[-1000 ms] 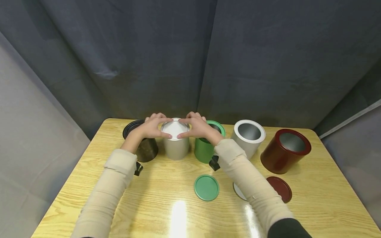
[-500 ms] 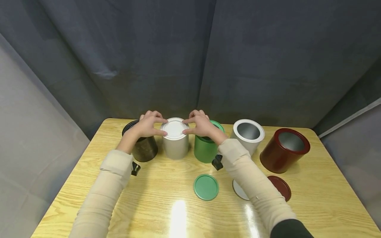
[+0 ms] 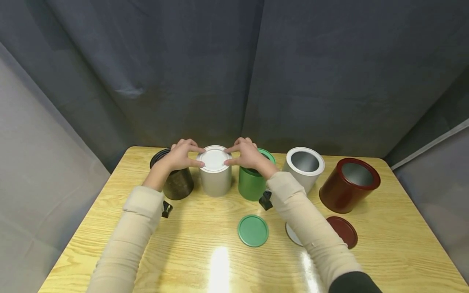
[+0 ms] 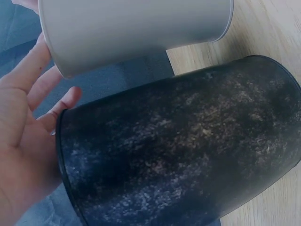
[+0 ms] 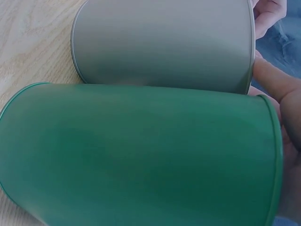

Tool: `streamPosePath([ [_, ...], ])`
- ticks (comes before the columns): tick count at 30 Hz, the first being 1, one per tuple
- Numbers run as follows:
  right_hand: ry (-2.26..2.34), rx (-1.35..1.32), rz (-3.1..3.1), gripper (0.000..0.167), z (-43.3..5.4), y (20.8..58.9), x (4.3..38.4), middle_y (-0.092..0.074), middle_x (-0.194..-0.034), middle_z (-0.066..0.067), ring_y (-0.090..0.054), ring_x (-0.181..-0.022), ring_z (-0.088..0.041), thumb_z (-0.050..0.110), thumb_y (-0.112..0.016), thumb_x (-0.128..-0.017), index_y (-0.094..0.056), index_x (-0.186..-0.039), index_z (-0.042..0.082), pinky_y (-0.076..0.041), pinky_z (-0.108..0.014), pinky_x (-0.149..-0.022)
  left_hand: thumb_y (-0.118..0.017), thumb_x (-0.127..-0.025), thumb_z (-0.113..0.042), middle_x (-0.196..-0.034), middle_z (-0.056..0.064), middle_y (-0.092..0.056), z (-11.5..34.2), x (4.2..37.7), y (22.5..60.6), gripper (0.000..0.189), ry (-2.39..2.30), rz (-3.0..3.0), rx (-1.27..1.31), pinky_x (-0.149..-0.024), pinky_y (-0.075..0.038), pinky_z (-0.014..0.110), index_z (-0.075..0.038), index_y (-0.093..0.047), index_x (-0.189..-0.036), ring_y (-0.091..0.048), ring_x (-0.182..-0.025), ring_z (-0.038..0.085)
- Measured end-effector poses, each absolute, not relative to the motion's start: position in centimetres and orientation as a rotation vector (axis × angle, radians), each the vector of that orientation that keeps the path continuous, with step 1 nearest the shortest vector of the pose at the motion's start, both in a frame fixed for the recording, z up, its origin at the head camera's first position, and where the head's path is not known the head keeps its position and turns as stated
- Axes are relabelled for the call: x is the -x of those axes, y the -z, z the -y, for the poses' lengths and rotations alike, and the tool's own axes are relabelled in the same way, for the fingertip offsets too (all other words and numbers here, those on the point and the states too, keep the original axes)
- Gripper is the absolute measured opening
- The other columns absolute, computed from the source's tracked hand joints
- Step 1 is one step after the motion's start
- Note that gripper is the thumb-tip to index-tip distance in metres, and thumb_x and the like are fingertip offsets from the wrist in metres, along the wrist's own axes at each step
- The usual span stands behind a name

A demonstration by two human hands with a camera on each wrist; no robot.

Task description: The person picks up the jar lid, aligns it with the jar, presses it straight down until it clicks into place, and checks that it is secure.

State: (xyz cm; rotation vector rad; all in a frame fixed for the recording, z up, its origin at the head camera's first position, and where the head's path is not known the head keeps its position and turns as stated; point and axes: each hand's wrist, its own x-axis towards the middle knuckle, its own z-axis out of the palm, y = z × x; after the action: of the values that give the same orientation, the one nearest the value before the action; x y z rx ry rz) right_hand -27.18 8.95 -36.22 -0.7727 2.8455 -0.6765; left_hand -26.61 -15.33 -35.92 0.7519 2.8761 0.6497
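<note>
In the head view, the left hand [image 3: 180, 157] and right hand [image 3: 249, 156], thumbs and forefingers spread wide, touched the white lid [image 3: 214, 158] on the pale can [image 3: 216, 184]. In the left wrist view, the thumb touched this can; in the right wrist view, likewise.

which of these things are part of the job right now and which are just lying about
In the job, it seems:
white lid, lying on the can
white can, under it
left grip and right grip, at the lid's edge

Probably just about for now:
black can
green can
open white can
red can
green lid
other white lid, partly hidden
red lid
</note>
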Motion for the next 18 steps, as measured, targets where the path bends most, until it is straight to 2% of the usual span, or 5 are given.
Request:
streamPosePath([
  [18,0.673,0.784,-2.850,0.047,-9.07,36.22,27.04,-0.050,-0.112,-0.012,-0.038,-0.100,-0.026,0.039,-0.069,-0.078,-0.062,-0.119,0.017,-0.029,-0.040,-0.082,-0.073,-0.076,-0.035,-0.115,0.012,-0.051,14.93,26.39,35.51,0.051,-0.561,-2.898,-0.763,-0.084,-0.025,0.046,-0.011,-0.061,-0.120,-0.037,-0.106,0.028],
])
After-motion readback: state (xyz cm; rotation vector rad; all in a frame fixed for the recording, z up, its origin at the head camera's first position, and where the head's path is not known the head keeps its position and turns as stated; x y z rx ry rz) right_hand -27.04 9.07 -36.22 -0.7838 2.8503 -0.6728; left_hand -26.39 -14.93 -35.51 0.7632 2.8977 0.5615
